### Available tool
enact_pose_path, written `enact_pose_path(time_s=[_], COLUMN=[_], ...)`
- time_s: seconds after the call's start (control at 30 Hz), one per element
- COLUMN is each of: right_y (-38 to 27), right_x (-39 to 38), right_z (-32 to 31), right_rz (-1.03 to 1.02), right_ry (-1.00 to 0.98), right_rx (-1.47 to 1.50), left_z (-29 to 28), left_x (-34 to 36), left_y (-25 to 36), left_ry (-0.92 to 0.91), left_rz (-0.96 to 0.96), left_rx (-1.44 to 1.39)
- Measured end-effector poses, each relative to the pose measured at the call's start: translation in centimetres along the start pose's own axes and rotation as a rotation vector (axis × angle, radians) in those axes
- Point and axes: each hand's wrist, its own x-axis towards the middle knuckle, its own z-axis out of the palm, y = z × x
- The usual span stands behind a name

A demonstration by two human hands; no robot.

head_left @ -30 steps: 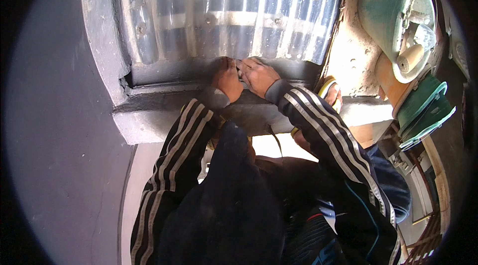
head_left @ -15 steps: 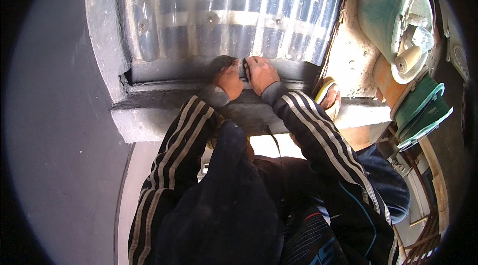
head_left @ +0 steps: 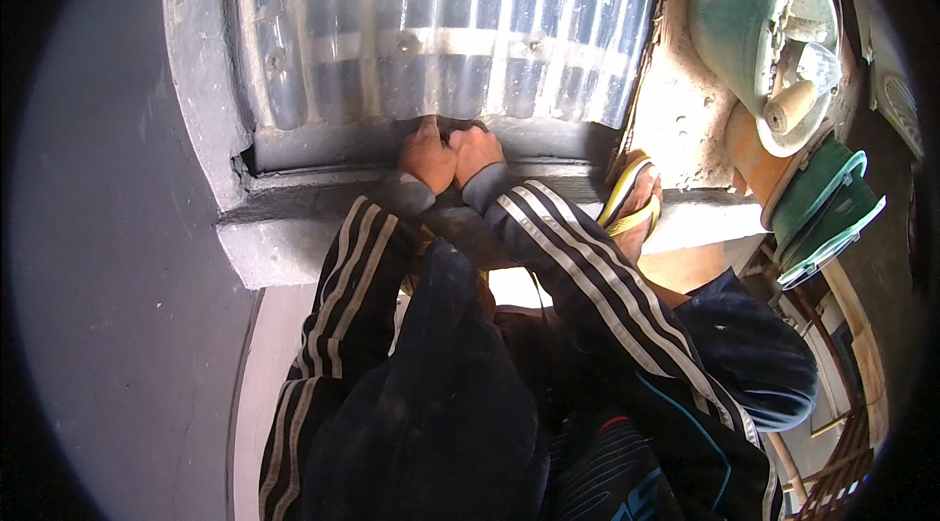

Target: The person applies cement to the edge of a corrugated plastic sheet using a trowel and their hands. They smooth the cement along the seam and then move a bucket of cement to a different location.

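Note:
My left hand and my right hand are close together just below the lower edge of a clear corrugated sheet, inside a grey channel along that edge. Both hands look closed. The left has a finger pointing up under the sheet's rim, and the right is curled beside it. Whatever they grip, if anything, is hidden by the fingers and shadow.
A dark grey wall fills the left. At right, a pale green bucket holding tools, an orange bucket and green buckets sit by the ledge. My foot in a yellow flip-flop rests at the channel's right end.
Both hands have shifted slightly left in the view. The right hand's fingers have curled in and moved closer to the left hand. More of my right foot and leg shows.

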Motion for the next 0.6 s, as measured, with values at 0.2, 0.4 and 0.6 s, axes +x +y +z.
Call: enact_pose_path(time_s=[0.2,0.4,0.6], right_y=[-0.9,-0.7,0.8], right_x=[1.1,0.3,-3.9], right_z=[-1.0,-2.3,-9.1], right_rz=[0.003,-0.069,0.041], right_ry=[-0.002,-0.084,-0.041], right_rx=[-0.128,-0.17,0.503], left_z=[-0.7,-1.2,-0.2], left_x=[-0.1,-0.4,-0.5], left_y=[-1.9,-1.6,-2.0], left_ry=[0.036,0.049,0.041], left_rz=[0.019,0.057,0.13], left_rx=[-0.162,-0.105,0.018])
